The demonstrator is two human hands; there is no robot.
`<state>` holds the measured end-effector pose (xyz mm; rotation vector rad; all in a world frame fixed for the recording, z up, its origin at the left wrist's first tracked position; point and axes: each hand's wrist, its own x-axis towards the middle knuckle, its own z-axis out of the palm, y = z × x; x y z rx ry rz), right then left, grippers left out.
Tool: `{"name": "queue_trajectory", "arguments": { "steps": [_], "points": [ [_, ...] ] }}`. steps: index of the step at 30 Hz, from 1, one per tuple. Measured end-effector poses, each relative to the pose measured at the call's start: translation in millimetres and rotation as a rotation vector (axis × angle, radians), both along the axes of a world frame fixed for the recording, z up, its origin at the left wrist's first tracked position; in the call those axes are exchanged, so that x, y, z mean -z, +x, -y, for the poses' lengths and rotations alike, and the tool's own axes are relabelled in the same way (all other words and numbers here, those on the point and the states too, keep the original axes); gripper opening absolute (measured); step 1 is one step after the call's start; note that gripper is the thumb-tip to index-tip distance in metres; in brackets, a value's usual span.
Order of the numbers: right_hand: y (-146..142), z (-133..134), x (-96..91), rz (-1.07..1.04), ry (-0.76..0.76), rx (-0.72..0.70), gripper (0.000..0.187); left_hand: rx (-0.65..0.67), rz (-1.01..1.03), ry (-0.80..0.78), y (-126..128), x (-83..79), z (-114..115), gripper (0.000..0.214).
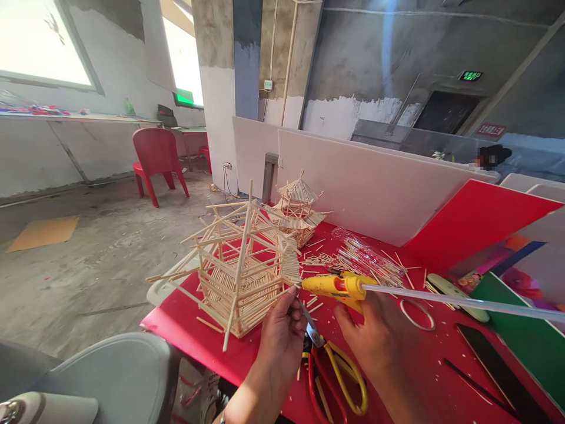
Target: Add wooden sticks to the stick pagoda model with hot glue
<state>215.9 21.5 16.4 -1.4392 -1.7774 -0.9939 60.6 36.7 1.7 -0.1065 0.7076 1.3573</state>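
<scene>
A pavilion model of thin wooden sticks (242, 288), its roof frame partly covered, stands at the table's left side. My left hand (285, 324) is closed in a pinch at the model's right roof edge, thumb and finger on the end of a thin wooden stick. The fingertips hide part of that stick. My right hand (375, 335) grips a yellow glue gun (335, 287), its nozzle pointing left, close to my left fingertips and the roof edge. A long translucent glue stick (459, 302) runs out of its back. Below my hands lie scissors (315, 335) and red- and yellow-handled tools (348, 377).
A finished-looking stick pavilion (298, 206) stands behind, beside loose sticks (366, 259) in plastic wrap. The red tabletop (419, 365) carries a tape ring (417, 315) and a black phone-like slab (494, 365). White boards (353, 176) border the back. A grey stool (110, 377) stands left.
</scene>
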Motion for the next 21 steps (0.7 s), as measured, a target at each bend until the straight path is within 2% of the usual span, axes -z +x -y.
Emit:
{"name": "queue_trajectory", "arguments": {
  "steps": [9, 16, 21],
  "points": [
    [3, 2, -0.4, -0.027, 0.005, -0.043, 0.018, 0.003, -0.005, 0.017, 1, 0.8, 0, 0.019],
    [-1, 4, -5.0, -0.020, 0.042, 0.029, 0.026, -0.008, -0.012, 0.040, 1, 2.9, 0, 0.023],
    [-4, 6, -9.9, -0.019, 0.028, -0.005, 0.025, -0.008, -0.009, 0.037, 1, 1.7, 0, 0.023]
  ]
}}
